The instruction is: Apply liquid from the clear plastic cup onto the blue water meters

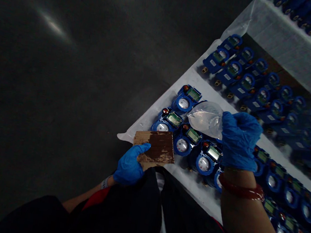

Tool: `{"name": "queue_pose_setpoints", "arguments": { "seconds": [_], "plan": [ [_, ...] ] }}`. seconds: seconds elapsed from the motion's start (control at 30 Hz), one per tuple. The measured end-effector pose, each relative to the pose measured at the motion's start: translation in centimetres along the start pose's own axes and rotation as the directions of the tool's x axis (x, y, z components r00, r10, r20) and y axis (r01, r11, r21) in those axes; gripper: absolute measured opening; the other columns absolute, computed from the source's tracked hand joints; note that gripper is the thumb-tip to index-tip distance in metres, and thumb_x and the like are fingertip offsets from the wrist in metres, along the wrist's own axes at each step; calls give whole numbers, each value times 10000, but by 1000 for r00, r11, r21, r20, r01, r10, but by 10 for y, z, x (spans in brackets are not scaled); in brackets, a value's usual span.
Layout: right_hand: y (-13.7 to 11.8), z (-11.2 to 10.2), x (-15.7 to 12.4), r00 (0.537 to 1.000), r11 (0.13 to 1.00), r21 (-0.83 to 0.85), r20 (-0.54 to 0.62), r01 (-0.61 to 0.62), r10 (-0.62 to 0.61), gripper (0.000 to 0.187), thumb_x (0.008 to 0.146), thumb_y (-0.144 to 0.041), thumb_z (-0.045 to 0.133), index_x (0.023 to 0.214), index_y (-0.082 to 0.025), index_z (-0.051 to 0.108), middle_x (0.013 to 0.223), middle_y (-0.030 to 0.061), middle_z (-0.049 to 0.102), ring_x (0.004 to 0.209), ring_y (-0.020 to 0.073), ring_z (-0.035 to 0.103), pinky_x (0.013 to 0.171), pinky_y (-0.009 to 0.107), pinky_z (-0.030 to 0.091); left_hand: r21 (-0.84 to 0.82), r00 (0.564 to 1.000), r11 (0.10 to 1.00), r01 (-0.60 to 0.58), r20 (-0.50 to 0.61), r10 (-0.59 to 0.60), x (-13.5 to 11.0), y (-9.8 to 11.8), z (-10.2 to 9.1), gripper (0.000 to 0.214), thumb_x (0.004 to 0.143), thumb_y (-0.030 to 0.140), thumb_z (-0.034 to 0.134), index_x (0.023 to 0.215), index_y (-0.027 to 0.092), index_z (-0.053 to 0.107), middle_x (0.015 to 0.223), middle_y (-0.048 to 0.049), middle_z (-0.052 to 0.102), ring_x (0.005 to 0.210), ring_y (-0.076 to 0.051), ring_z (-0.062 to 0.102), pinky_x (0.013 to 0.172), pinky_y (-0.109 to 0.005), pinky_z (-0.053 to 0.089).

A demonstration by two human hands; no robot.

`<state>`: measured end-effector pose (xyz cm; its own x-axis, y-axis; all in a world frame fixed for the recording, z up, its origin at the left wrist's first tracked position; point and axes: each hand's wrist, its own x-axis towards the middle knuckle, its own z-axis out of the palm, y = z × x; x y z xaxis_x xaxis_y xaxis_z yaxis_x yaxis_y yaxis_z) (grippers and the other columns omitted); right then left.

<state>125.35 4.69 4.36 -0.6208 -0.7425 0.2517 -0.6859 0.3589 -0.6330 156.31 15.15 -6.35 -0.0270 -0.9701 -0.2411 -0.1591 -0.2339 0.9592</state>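
Note:
My left hand (130, 165), in a blue glove, grips a brown cardboard piece (155, 148) by its near edge, thumb on top. My right hand (238, 139), also gloved in blue, is closed on a clear plastic bag (205, 118) that bulges out to the left. Both hands hover over blue water meters (186, 101) with round dials and small green displays, lying in rows on a white sheet (203, 85). A red bangle (240, 190) circles my right wrist.
More rows of blue meters (248, 80) stretch to the right on the white sheet. A second white-covered level (286, 37) with meters sits at top right. Dark grey floor (66, 66) fills the left. My dark clothing (134, 214) is at the bottom.

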Motion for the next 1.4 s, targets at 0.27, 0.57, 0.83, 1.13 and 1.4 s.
{"name": "queue_pose_setpoints", "arguments": {
  "seconds": [0.27,0.57,0.83,1.13,1.4],
  "plan": [
    [-17,1,2,999,1000,-2,-32,-15,15,280,715,-378,666,550,-244,484,510,-77,396,545,112,353,617,324,322,-13,1000,1000,11,6,-11,-2,7,-1,621,638,385,952,1225,245,807,1260,-113,840,1224,-435,769,1163,-656,585],
    [-25,1,4,999,1000,16,-37,12,-11,298,749,-325,672,556,-238,462,522,-79,398,541,102,363,598,309,311,-32,999,998,45,-11,-45,-3,10,0,617,620,371,960,1201,229,806,1244,-126,836,1224,-439,765,1172,-659,576],
    [-24,-1,6,1000,1000,21,-19,20,-20,299,745,-353,668,548,-242,473,515,-71,417,537,110,378,593,318,317,-11,998,998,57,-20,-57,-2,24,-2,565,609,335,961,1155,290,823,1228,-81,847,1238,-433,762,1209,-649,549],
    [-31,0,9,1000,1000,19,-17,3,-3,309,767,-263,683,546,-236,470,510,-76,417,533,104,377,596,311,314,20,999,999,48,5,-48,-1,23,-3,594,627,382,958,1192,266,812,1234,-96,846,1215,-436,773,1187,-653,567],
    [-35,1,12,997,997,8,-19,76,-76,315,759,-307,666,532,-241,458,501,-65,403,532,105,356,577,307,293,12,999,999,43,14,-43,4,24,-7,544,642,348,951,1166,267,827,1213,-90,853,1199,-425,783,1161,-640,595]
  ]
}}
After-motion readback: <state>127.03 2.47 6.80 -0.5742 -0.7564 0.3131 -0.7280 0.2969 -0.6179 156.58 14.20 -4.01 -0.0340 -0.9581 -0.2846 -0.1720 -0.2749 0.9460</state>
